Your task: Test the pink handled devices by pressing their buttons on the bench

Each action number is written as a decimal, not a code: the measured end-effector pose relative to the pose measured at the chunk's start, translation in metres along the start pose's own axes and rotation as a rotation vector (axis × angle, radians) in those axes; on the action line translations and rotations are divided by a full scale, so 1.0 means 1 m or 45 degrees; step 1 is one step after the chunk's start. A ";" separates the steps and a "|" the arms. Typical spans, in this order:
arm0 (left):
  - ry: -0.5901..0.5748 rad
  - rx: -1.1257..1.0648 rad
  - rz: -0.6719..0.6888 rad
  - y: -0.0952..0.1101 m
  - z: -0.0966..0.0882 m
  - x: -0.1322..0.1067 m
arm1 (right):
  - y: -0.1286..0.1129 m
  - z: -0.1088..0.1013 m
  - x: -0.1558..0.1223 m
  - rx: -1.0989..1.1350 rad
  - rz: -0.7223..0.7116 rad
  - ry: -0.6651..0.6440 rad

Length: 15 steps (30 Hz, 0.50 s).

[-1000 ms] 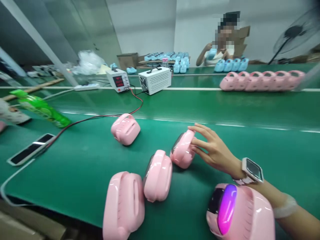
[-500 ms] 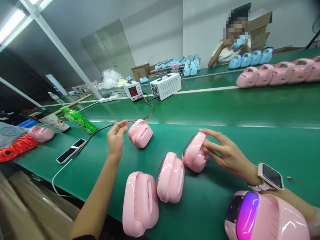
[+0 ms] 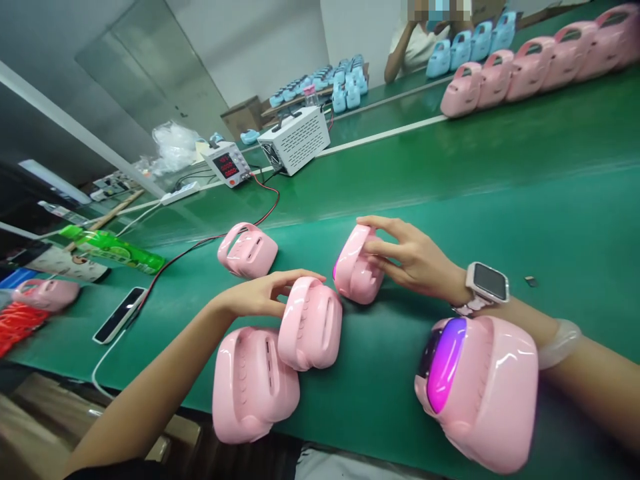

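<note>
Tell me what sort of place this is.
Most likely a factory assembly or testing line. A long green conveyor belt carries rows of identical pink speakers, a bench power supply with a red readout stands by, and another person handles blue units further along.

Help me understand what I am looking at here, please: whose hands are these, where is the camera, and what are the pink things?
The camera sits on a person's head and looks down at their own two bare hands over a green work surface. The pink things are glossy plastic casings with handles. The left hand rests on the top of one casing. The right hand, with a watch at its wrist, grips another casing whose front glows purple. Three more lie close by; the nearest one also glows. Farther back stand a white box, a meter with red digits and rows of pink and blue casings, where another person sits.
</note>
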<state>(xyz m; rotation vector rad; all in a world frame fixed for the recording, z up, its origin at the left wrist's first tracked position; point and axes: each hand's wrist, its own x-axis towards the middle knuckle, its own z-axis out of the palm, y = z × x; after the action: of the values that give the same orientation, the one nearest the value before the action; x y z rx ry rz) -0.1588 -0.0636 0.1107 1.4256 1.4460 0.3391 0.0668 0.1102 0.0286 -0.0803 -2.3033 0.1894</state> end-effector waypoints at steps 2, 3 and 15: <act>0.004 -0.054 -0.017 0.002 -0.001 0.001 | 0.000 0.002 0.000 0.012 -0.005 0.003; 0.011 -0.092 -0.027 0.002 -0.001 0.002 | 0.000 0.003 -0.001 0.021 -0.008 0.009; 0.086 -0.307 -0.177 -0.003 0.002 0.007 | 0.002 0.011 -0.014 0.134 -0.020 0.058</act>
<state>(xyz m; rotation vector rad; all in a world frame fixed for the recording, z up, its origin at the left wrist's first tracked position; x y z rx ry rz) -0.1576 -0.0594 0.1046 1.1238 1.4953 0.4610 0.0677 0.1092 0.0105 -0.0122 -2.2436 0.2975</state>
